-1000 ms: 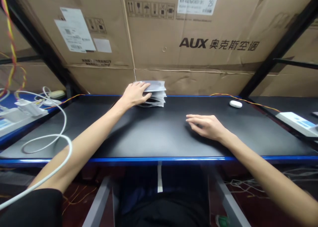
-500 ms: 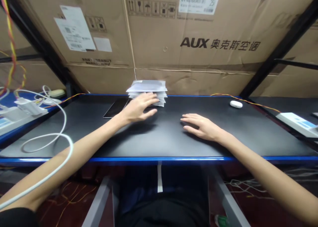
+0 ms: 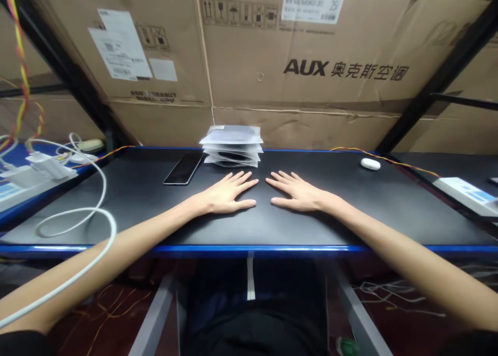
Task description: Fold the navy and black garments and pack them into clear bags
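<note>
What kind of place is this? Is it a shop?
Probably a workshop or warehouse packing bench, not a shop: big cardboard boxes stand behind a black worktable, with a stack of pouches and a power strip on it.

Stack of pouches point(image 3: 232, 145) behind both hands, phone point(image 3: 184, 168) left of it, earbud case point(image 3: 369, 163) far right.

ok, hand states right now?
Left hand: open, flat on the black table, holding nothing.
Right hand: open, flat on the table, holding nothing.
</note>
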Available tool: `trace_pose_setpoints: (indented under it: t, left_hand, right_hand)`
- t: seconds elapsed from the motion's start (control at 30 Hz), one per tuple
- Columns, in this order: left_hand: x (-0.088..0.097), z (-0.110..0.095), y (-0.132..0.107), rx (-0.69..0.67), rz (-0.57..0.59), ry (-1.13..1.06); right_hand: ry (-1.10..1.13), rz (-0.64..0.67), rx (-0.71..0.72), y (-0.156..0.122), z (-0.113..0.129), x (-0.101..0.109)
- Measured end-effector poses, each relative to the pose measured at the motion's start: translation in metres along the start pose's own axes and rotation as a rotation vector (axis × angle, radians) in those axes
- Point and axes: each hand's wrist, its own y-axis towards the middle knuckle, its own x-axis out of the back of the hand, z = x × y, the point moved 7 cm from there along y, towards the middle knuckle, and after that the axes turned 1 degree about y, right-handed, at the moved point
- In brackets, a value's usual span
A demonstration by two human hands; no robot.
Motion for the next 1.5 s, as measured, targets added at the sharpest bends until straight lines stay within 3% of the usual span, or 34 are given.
trace_pose_setpoints:
  t: [1.5]
  left_hand:
    - [0.0016,-0.0024,-0.0017,0.031,0.061,-0.052]
  right_hand:
    - [-0.005,0.028,-0.019,-0.0004,0.0033,0.0002]
